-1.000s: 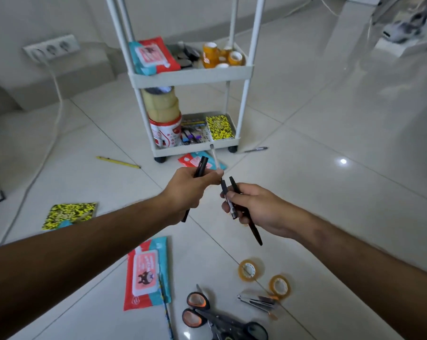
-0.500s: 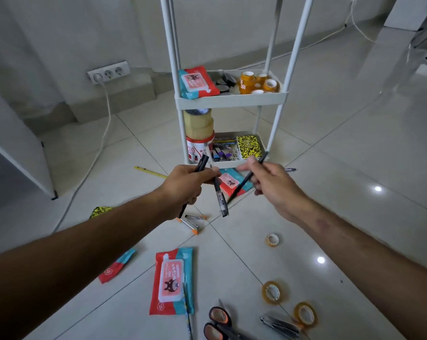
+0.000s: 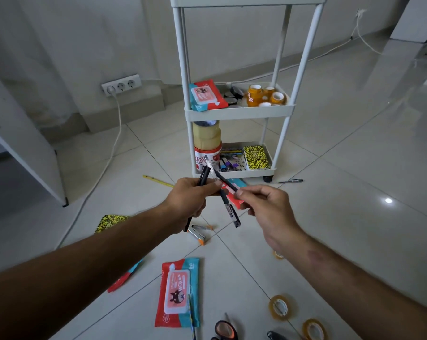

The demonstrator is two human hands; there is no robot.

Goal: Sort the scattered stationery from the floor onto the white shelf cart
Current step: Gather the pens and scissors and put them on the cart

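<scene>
**A:** From the head camera, what writing can you read?

**B:** The wipes pack [image 3: 179,292] on the floor reads "Wipes", with "80" near its top corner. The red-and-white tub [image 3: 206,157] on the white shelf cart [image 3: 239,113] has lettering, but I can't make it out.

**A:** Where are the pens?

**B:** In front of the cart's lowest shelf, above the floor. The left hand [image 3: 191,201] has its fingers curled round a black pen [image 3: 202,179] and a clear-barrelled pen [image 3: 226,204]. The right hand [image 3: 264,204] pinches the lower end of a third black pen [image 3: 226,183] between thumb and fingertips; its upper end lies against the pens at the left hand.

**A:** How do they point?

**B:** The left hand's black pen runs up and slightly right, its other end showing below the fist. The clear pen slants from upper left by the tub down to lower right, hanging between the hands. The third pen runs from the right fingertips up-left, crossing the others.

**A:** And the cart?

**B:** Another wipes pack [image 3: 206,95] and amber tape rolls [image 3: 266,95] sit on the middle shelf.
</scene>
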